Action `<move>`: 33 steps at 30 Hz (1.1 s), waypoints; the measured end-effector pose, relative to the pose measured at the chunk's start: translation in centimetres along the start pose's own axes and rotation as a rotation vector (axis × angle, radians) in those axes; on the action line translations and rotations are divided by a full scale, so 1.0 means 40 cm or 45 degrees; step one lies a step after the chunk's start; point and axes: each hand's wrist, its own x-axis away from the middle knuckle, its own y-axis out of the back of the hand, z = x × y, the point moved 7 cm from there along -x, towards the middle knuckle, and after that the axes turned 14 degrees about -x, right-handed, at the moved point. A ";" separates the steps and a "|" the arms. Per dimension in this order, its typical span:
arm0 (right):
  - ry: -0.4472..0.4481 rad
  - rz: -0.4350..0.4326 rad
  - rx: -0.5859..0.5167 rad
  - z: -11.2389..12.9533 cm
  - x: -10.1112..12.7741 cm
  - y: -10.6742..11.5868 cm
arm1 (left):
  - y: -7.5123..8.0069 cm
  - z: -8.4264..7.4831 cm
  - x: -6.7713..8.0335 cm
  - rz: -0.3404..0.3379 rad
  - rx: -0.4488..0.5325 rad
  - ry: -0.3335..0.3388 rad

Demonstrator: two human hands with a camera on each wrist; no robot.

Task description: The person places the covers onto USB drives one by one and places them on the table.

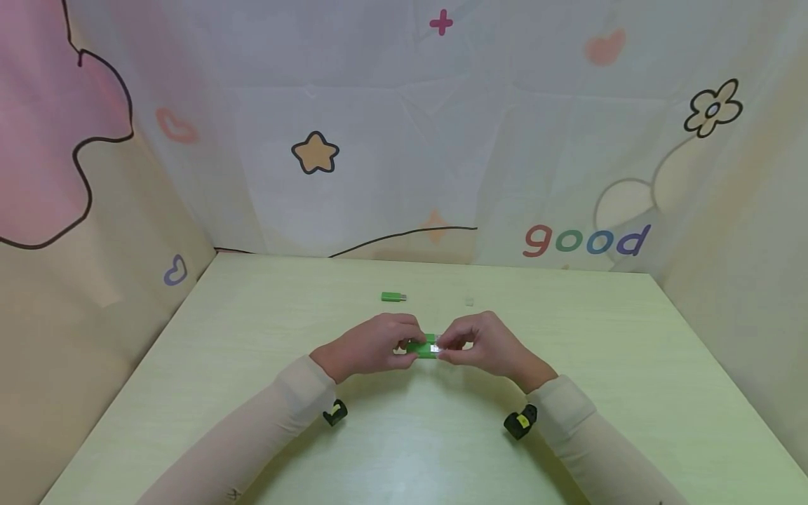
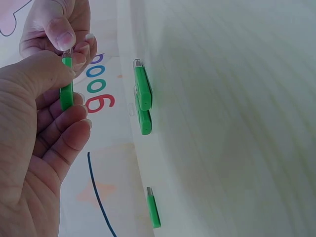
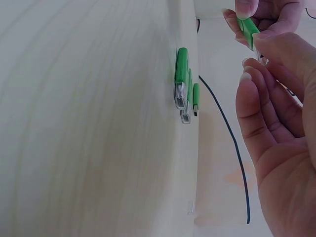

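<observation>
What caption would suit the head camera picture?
Two hands, left hand and right hand, hold a green USB stick above a pale table; another stick lies beyond.

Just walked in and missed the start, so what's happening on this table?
A person holds a green USB stick between both hands above a pale green table. The left hand pinches the green body, while the right hand pinches the end with the clear cap. Two more green sticks lie together on the table beneath the hands, another green stick lies farther back, and a small clear cap sits to its right.
</observation>
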 end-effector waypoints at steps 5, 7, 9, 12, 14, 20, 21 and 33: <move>-0.002 -0.005 0.001 0.002 -0.002 0.000 | 0.003 -0.002 -0.002 0.001 0.006 0.000; -0.005 -0.005 -0.003 0.004 -0.002 -0.001 | 0.004 -0.002 -0.003 0.000 0.010 0.000; -0.010 -0.002 -0.010 0.006 -0.002 -0.001 | 0.005 -0.003 -0.003 0.000 0.006 -0.001; -0.017 0.004 -0.018 0.007 -0.002 -0.002 | 0.007 -0.005 -0.004 -0.009 0.008 -0.013; -0.017 0.006 -0.015 0.006 -0.003 -0.002 | 0.008 -0.007 -0.004 -0.015 0.005 -0.024; -0.005 0.012 -0.009 0.003 -0.006 -0.005 | 0.012 -0.011 -0.005 -0.018 0.006 -0.045; -0.005 0.012 -0.005 0.002 -0.007 -0.005 | 0.011 -0.011 -0.006 -0.013 0.004 -0.044; 0.062 0.022 0.131 0.010 -0.013 -0.008 | 0.009 -0.015 -0.015 0.027 -0.088 -0.024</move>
